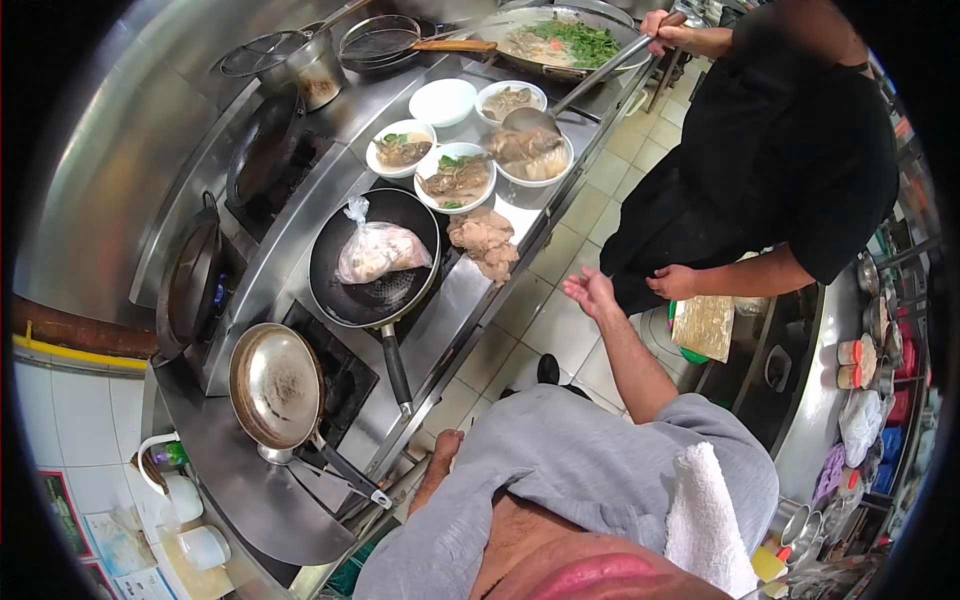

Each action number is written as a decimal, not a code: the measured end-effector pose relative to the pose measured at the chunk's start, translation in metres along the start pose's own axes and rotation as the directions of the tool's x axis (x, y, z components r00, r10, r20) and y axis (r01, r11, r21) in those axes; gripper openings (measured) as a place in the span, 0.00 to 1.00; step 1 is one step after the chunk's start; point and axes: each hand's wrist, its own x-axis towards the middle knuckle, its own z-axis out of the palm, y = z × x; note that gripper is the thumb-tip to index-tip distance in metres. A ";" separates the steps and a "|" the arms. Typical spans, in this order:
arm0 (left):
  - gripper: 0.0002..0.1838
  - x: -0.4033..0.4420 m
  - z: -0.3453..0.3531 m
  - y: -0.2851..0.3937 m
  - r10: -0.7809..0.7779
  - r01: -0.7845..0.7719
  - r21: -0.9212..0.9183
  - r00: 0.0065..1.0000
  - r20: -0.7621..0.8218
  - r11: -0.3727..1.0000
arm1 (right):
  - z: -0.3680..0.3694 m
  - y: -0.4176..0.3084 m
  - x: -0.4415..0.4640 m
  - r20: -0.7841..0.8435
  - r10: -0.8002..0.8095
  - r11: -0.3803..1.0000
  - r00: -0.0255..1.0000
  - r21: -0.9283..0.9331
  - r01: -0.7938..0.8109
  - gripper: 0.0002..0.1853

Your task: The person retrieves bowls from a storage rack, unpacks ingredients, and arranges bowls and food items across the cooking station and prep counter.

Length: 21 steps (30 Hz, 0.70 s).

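My right hand (590, 292) is held out beside the counter, palm up and fingers apart, with nothing in it. My left hand (448, 445) hangs low by the counter's front edge, near the black handle of a frying pan (392, 370); its fingers are mostly hidden. In that pan lies a knotted clear plastic bag (382, 250) of pale, meat-like pieces. A co-worker in black grips a long ladle (600, 75) and holds its scoop over a white bowl (538, 182) of food. Several other bowls stand around it, one white bowl (443, 102) with nothing in it. A crumpled brown cloth (484, 245) lies below them.
A large wok (565, 45) of broth and greens sits at the far end. A steel frying pan (277, 385) rests on the near burner. Dark woks (190, 275) line the left. The co-worker stands close on my right, before a shelf (815, 400) with containers.
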 end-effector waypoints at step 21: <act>0.07 -0.036 -0.012 0.031 -0.184 0.186 -0.084 0.983 0.025 0.979 | 0.124 -0.115 0.075 0.124 -0.240 0.885 0.963 -0.379 0.270 0.23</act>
